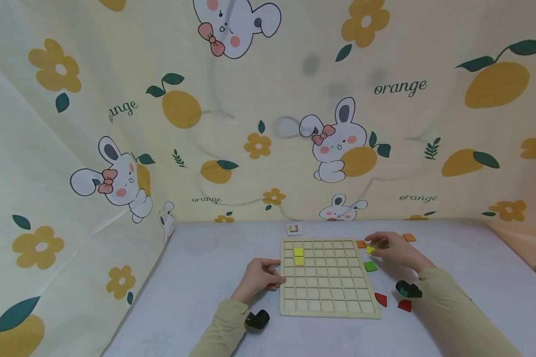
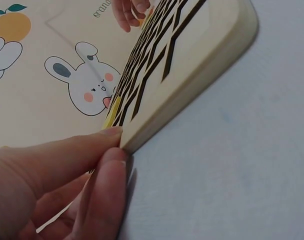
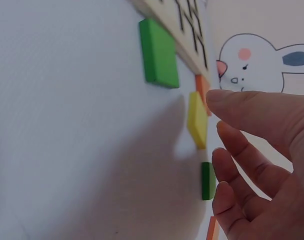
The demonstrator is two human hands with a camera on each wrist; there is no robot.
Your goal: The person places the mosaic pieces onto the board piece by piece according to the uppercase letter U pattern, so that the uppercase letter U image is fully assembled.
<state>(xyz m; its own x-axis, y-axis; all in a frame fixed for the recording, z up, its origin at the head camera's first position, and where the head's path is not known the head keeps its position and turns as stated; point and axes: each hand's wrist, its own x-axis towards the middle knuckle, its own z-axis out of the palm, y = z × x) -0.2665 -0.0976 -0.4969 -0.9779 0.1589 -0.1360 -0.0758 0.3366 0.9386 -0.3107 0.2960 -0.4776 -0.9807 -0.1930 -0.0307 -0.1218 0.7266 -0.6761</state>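
A wooden grid board (image 1: 330, 313) lies on the table with two yellow squares (image 1: 299, 256) in its upper left cells. My left hand (image 1: 260, 278) pinches the board's left edge between thumb and fingers, seen close in the left wrist view (image 2: 77, 185). Beyond the board's upper right corner, my right hand (image 1: 397, 250) hovers by a yellow piece (image 1: 369, 250). In the right wrist view the thumb and fingers of this hand (image 3: 262, 150) are apart, beside the yellow piece (image 3: 196, 120), with nothing visibly held.
Orange pieces (image 1: 409, 237) lie around the right hand, and a green piece (image 1: 370, 267) is at the board's right edge. Two red pieces (image 1: 381, 299) sit lower down. A small patterned card (image 1: 295, 229) lies behind the board. Another green piece (image 3: 207, 181) is near the right fingers.
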